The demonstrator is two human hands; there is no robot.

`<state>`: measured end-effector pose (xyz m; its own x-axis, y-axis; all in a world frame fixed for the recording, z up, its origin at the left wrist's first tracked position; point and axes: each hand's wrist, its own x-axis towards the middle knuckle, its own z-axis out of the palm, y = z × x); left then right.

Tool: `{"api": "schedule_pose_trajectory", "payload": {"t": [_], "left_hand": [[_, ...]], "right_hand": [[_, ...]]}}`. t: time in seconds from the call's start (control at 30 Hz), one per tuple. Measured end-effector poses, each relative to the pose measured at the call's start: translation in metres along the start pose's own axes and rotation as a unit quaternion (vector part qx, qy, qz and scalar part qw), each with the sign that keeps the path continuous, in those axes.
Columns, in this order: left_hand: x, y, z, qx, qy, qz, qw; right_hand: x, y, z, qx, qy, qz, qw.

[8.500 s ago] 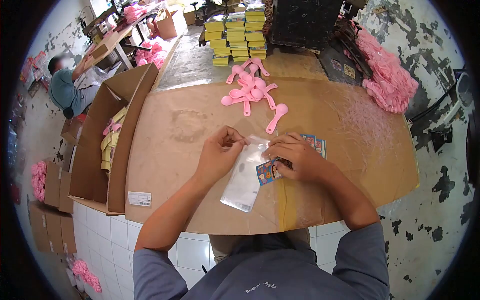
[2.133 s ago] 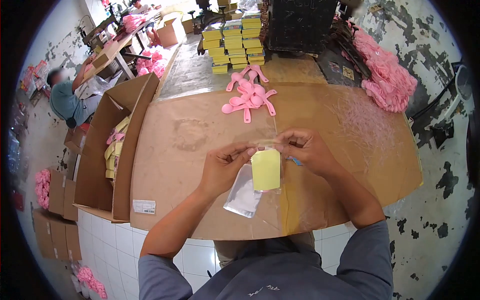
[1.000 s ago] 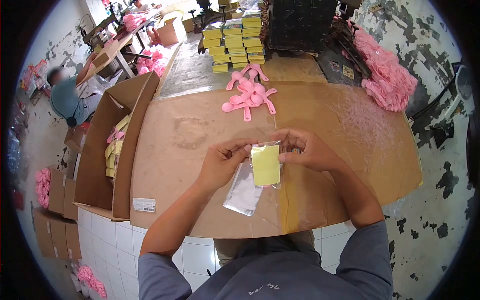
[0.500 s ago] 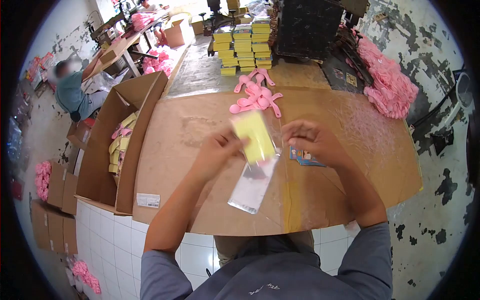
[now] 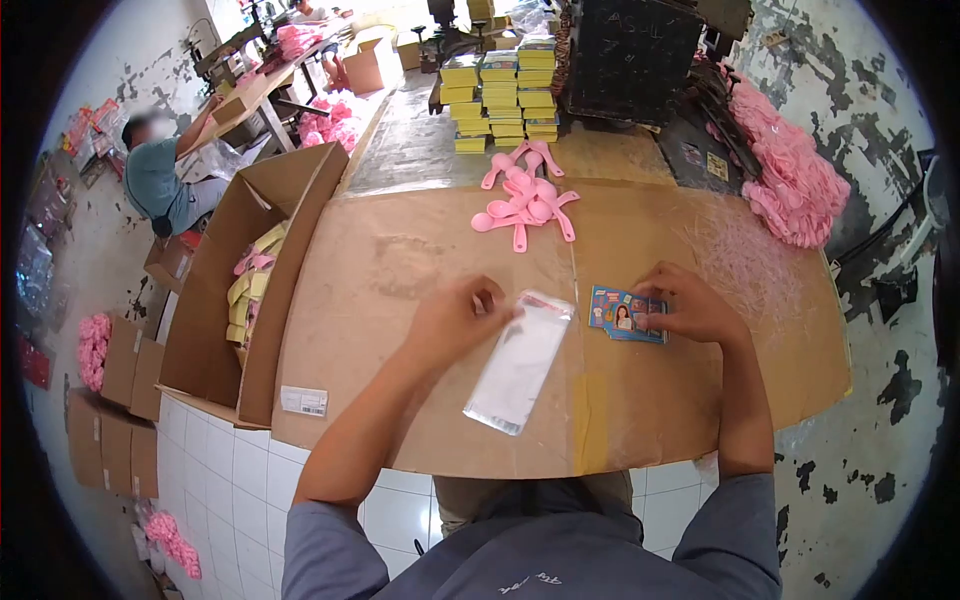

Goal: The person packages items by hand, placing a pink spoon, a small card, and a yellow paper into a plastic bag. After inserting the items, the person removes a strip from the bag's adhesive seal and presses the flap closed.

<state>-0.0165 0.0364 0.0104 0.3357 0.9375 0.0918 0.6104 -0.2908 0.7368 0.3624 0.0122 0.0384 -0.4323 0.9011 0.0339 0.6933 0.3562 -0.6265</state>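
A stack of clear plastic bags (image 5: 520,370), whitish with a silvery lower edge, lies slantwise on the cardboard-covered table. My left hand (image 5: 460,315) is curled, with its thumb and fingertip pinched at the upper left corner of the bags. To the right, my right hand (image 5: 695,308) grips the right side of a small pile of blue printed cards (image 5: 622,318), covering part of it. Beyond both hands lies a loose heap of pink plastic spoons (image 5: 525,195).
A deep cardboard box (image 5: 290,265) at left holds yellow packets and pink pieces. Stacks of yellow-edged cards (image 5: 500,100) and a black metal box (image 5: 632,60) stand behind. Pink items (image 5: 795,175) are heaped at right. Another person (image 5: 165,170) sits at far left.
The yellow packet in my left hand is gone from view, and that hand is now at the bags' top corner. My right hand has moved right and down onto the blue cards.
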Motion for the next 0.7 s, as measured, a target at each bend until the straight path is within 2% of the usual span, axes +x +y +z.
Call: {"api": "schedule_pose_trajectory", "payload": {"t": [0.07, 0.1, 0.17, 0.27, 0.4, 0.47, 0.57, 0.67, 0.7], "left_hand": [[-0.006, 0.007, 0.012, 0.090, 0.009, 0.058, 0.994], [-0.005, 0.011, 0.013, 0.071, -0.009, 0.029, 0.997], [-0.005, 0.007, 0.014, 0.062, -0.007, 0.042, 0.997], [-0.005, 0.002, 0.015, 0.019, -0.017, 0.025, 0.999], [-0.005, 0.006, 0.013, -0.010, -0.048, -0.030, 0.998], [-0.007, 0.006, 0.013, -0.007, -0.023, 0.006, 1.000], [-0.008, 0.008, 0.014, -0.034, -0.004, 0.039, 0.999], [-0.009, 0.013, 0.010, -0.089, -0.018, 0.031, 0.995], [-0.009, 0.014, 0.009, -0.109, -0.026, 0.024, 0.993]], "right_hand": [[0.001, 0.008, 0.002, -0.003, -0.025, -0.016, 1.000], [0.002, 0.008, 0.002, 0.015, -0.015, 0.006, 1.000], [0.004, 0.007, 0.005, 0.052, 0.007, 0.051, 0.997], [0.003, 0.008, 0.010, 0.061, 0.043, 0.021, 0.997], [0.005, 0.003, 0.007, 0.079, 0.031, 0.062, 0.994], [0.005, 0.009, 0.008, 0.078, 0.033, 0.062, 0.994], [0.005, 0.014, 0.008, 0.014, 0.060, 0.009, 0.998], [0.004, -0.008, 0.003, 0.023, 0.079, -0.046, 0.996], [0.005, -0.013, 0.008, 0.099, 0.070, -0.050, 0.991]]}}
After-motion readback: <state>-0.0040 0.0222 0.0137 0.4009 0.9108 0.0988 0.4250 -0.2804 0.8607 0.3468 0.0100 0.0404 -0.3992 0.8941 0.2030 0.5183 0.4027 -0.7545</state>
